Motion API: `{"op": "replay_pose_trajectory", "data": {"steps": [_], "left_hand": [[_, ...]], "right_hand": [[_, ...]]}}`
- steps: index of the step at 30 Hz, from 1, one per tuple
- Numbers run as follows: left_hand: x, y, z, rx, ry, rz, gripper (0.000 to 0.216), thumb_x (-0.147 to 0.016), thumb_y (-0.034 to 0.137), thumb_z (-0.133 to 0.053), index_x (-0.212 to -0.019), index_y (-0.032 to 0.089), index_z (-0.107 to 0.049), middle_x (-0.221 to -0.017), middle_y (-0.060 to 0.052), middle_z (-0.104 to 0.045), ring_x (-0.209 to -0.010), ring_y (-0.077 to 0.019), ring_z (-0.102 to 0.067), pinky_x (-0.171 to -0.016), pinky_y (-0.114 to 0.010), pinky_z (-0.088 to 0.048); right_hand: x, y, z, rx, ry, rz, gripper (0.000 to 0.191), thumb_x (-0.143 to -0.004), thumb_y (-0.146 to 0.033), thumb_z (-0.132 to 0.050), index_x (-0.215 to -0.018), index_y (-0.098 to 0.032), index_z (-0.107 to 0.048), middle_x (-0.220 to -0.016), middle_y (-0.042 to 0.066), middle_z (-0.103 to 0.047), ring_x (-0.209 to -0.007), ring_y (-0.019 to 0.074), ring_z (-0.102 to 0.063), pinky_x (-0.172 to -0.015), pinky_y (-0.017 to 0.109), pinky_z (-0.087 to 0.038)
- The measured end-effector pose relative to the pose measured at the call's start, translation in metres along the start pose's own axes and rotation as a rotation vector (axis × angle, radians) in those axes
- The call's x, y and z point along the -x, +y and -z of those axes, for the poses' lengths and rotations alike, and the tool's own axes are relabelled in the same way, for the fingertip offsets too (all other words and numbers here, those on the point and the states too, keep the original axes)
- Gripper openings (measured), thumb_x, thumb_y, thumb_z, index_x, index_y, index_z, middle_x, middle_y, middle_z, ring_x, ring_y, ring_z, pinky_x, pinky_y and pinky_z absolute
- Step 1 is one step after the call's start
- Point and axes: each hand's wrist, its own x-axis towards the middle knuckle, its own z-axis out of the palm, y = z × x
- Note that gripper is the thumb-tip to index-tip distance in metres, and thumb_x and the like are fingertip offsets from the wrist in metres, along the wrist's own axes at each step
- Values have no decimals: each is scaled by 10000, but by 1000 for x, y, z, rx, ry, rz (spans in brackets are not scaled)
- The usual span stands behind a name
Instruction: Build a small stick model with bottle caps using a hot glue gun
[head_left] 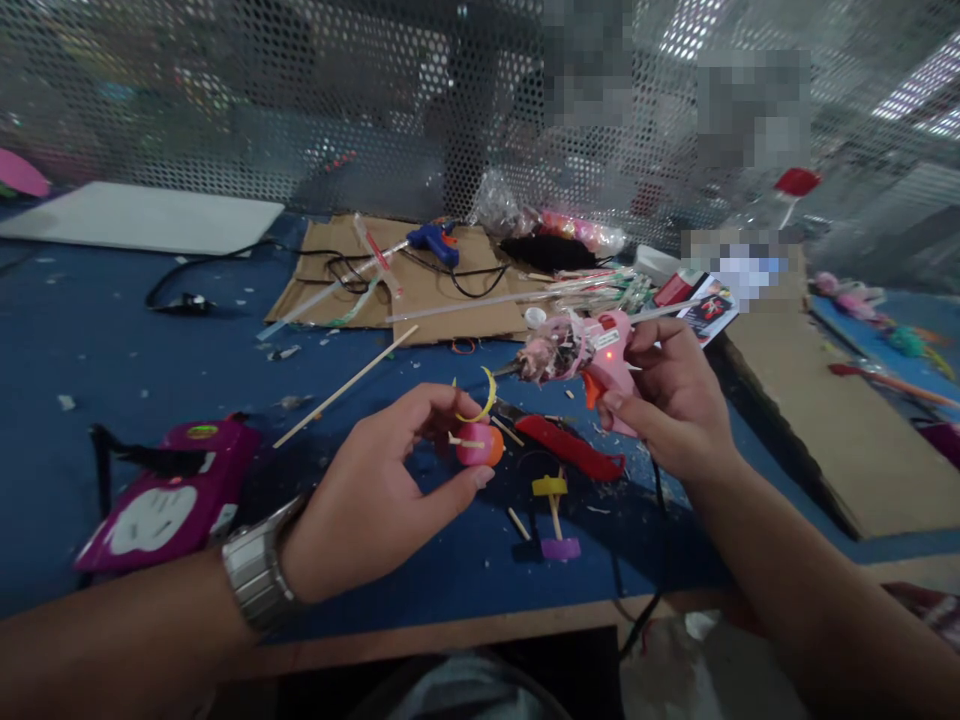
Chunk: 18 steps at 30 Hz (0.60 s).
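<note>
Between the thumb and fingers of my left hand [390,485] is a small pink and orange piece [478,444] with a short stick across it. A thin yellow crescent [484,398] rises from its top. My right hand [671,400] is wrapped round the handle of a pink hot glue gun [611,350], its small light glowing. The glue-crusted nozzle points left, a little above and right of the yellow crescent. Below the glue gun lies a red-handled cutter [574,446]. Nearer me are a stick with yellow and purple end pieces [556,515] and a short loose stick [518,524].
A purple pouch-like object [180,490] lies at the left, with a long wooden stick [345,386] beyond it. At the back, cardboard [469,305] bears a blue glue gun [435,242] and its cord. More cardboard [862,420] lies at the right, near a red-capped bottle [787,200].
</note>
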Motion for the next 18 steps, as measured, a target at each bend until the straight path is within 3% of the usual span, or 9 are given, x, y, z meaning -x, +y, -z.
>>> {"op": "replay_pose_trajectory", "data": {"steps": [10,18], "left_hand": [[-3,-4,0,-11,29,-16,383,-941,309,-836,-1290,288,-680,-1220,-28,-777,-1090,-219,-786,-964,-358,-650],[-2,-4,1,14,32,-1,450,-949,312,-839,-1368,270,-680,-1301,-65,-789,-1141,-247,-806,-1018,-389,-657]], "right_hand": [[-2,-5,-3,14,-3,88,426,-853,-129,-849,-1068,-315,-532,-1032,-28,-628,-638,122,-586,-492,280,-447],[1,-8,-4,32,8,61,522,-773,-126,-913,-1066,-326,-529,-1090,-11,-620,-681,145,-567,-497,301,-424]]}}
